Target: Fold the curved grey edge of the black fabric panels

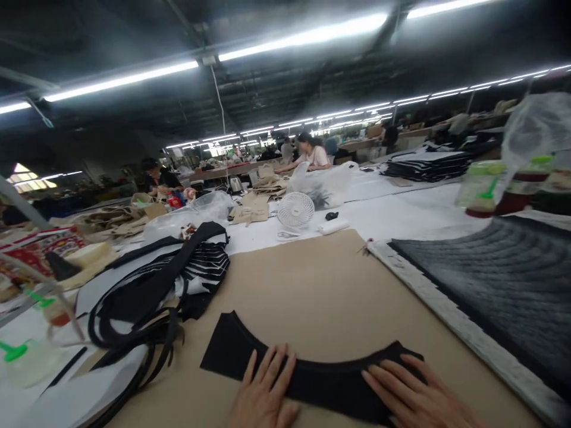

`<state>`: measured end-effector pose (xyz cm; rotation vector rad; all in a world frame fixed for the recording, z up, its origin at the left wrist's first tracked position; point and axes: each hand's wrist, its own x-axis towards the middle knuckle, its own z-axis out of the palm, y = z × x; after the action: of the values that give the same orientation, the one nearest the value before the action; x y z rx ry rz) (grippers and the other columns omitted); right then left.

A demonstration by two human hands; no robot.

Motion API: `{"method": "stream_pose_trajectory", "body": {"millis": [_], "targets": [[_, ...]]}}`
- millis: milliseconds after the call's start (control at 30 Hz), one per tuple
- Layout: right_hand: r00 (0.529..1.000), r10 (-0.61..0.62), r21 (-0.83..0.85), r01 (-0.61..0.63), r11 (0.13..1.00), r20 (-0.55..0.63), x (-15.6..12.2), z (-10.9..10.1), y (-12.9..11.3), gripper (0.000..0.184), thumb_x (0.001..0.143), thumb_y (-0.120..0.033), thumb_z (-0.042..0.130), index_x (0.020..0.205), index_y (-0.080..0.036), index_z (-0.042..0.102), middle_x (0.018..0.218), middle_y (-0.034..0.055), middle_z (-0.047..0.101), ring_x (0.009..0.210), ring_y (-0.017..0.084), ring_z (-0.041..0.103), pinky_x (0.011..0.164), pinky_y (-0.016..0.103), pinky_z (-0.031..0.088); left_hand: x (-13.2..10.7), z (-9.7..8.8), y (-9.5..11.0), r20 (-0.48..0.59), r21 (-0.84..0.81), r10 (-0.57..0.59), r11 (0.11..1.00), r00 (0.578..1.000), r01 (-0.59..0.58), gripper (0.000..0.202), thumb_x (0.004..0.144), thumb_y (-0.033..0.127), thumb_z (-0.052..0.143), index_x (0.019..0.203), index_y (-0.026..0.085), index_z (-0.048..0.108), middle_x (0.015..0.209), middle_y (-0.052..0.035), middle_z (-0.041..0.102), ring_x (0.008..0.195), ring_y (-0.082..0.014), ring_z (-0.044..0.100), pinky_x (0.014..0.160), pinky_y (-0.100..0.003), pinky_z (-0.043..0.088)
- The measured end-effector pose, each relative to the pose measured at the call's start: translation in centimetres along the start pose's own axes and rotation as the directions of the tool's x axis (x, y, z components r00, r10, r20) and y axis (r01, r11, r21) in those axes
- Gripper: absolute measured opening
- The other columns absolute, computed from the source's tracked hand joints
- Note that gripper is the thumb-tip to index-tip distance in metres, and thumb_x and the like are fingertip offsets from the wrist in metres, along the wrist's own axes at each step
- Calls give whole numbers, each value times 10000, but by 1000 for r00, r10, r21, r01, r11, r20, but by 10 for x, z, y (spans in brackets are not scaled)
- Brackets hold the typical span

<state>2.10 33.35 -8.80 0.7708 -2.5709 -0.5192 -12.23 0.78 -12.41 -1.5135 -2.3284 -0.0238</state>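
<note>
A curved black fabric piece [330, 380] lies flat on the brown board [307, 273] in front of me. Its concave edge faces away from me and shows a narrow raised band. My left hand [266, 386] rests on it left of the middle, fingers stretched out and slightly spread. Toward the right end, my right hand [410, 389] lies flat on the same piece with its fingers extended. Neither hand grips anything. Left of the piece are a heap of black cut pieces [147, 291] and loose black strips [156, 345].
A white fan [295, 210] stands behind the board. Layered black pieces [499, 267] lie at right, near bottles with green tops [484, 187]. Squeeze bottles [27, 362] stand at left. Farther back are tan pieces [250, 214], a plastic bag [325, 181] and a person [314, 156].
</note>
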Motion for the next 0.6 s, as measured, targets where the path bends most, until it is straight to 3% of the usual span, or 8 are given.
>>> {"method": "stream_pose_trajectory", "body": {"millis": [67,167,333,433,533,600], "targets": [[991,76,96,-87,992,110,18,10,24,697,749,-4,364,1421,-172,439,1337,33,536,1155,251,541,908,508,504,34,5,-16,145,-97,-128,985,981,143,604,965,503,320,1504,288,152,1519,-24,350,1369,-231,416,1079,-440,423],[941,192,252,-264,931,277,43,33,56,707,796,30,334,1462,-206,374,1424,46,446,1274,255,437,1042,582,389,93,19,-42,329,-177,-291,915,898,362,561,975,506,250,1493,296,207,1565,-20,256,1440,-258,279,1153,-560,290],[834,292,381,-488,785,468,80,68,94,532,979,-309,482,1486,-226,346,1491,67,345,1340,319,338,1115,637,234,168,50,-77,357,-206,-376,861,855,464,577,976,486,269,1501,253,213,1586,-33,217,1471,-247,179,1193,-542,178],[814,310,408,-530,744,492,97,90,111,535,1014,-415,426,1494,-200,328,1503,85,318,1364,325,296,1130,639,175,181,59,-81,326,-196,-420,846,847,495,552,985,437,258,1506,264,195,1595,-35,189,1475,-235,164,1191,-528,187],[808,332,419,-549,724,486,112,109,127,545,1027,-444,372,1494,-166,326,1502,107,311,1371,334,279,1135,639,146,178,65,-77,347,-177,-375,874,860,452,531,980,459,255,1492,321,230,1590,2,208,1473,-223,175,1191,-523,184],[810,342,419,-551,722,476,121,119,139,544,1030,-449,362,1490,-159,335,1499,103,320,1367,328,284,1138,630,149,178,73,-81,376,-136,-372,884,849,448,540,977,468,242,1489,296,248,1579,-18,242,1466,-238,201,1179,-533,207]]}}
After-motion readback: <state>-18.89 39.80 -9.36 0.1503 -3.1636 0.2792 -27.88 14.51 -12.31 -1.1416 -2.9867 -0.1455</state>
